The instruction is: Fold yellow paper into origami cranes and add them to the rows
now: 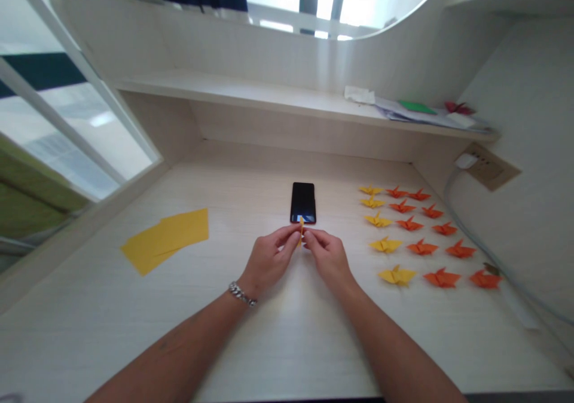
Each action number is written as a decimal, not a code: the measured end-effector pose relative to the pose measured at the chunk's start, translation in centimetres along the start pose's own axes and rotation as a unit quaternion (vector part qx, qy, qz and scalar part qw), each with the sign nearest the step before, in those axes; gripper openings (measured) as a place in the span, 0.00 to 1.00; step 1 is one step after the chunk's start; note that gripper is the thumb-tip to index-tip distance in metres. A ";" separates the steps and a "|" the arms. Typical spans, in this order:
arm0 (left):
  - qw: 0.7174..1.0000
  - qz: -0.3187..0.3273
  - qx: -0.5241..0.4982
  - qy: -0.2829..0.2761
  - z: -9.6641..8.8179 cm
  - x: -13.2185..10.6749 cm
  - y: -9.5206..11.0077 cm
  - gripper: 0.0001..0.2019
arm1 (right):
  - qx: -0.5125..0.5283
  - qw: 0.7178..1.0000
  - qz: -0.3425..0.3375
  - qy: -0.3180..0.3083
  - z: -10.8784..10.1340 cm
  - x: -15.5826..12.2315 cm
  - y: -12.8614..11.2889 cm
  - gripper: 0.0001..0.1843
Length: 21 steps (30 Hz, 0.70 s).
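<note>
The fingertips of both hands meet on one small yellow paper. The left hand pinches it from one side with thumb and fingers. The right hand pinches it from the other side, and its fingers are closed on it too. The paper is folded thin and stands up on its edge between the two hands. It is held just above the desk, near the middle, and only a little strip of it shows (the rest is hidden by the fingers).

The left wrist has one silver bracelet. Both arms are bare and reach in from the bottom.

Just behind the paper lies one black phone, flat on the desk, with a small bit of light on its screen.

To the left, well apart from the hands, lie two yellow sheets. One lies partly over the other.

To the right are folded paper cranes in three neat rows going away from the person. There are five yellow cranes in the row nearest the hands. There are ten orange cranes in the two rows past them, five in each.

On the right wall is one socket with one white plug in it. One pale cable runs down from the plug along the desk edge.

Above the desk is one long shelf. At its right end lies a flat pile of papers, with one green sheet on top.
</note>
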<state>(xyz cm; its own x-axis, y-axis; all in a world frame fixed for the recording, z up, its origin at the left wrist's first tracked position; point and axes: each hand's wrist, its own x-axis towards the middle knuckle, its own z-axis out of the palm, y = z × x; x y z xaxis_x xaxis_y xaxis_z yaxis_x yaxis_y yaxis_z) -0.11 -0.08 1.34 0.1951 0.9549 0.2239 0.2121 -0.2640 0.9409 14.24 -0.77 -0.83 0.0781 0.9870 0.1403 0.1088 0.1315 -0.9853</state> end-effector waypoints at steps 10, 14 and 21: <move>0.999 0.025 0.034 -0.022 -0.4 0.0 0.1 0.16 | 0.104 0.990 0.091 0.002 -0.7 0.7 0.8 0.17; 0.993 0.047 0.093 0.060 -1.2 0.5 0.1 0.14 | 0.028 0.995 0.096 -0.028 -1.4 0.9 0.9 0.14; 0.995 -0.047 -0.048 -0.076 -0.8 0.9 -0.9 0.09 | -0.037 0.993 0.058 -0.100 -1.8 0.5 0.2 0.11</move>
<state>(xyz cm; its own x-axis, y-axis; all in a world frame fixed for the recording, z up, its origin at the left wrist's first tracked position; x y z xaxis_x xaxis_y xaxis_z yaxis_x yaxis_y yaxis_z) -0.86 1.09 0.84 0.3222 0.9415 0.0991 0.1447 -0.1524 0.9777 16.04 -0.45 -0.75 -0.1038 0.9946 -0.0031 0.1828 0.0161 -0.9830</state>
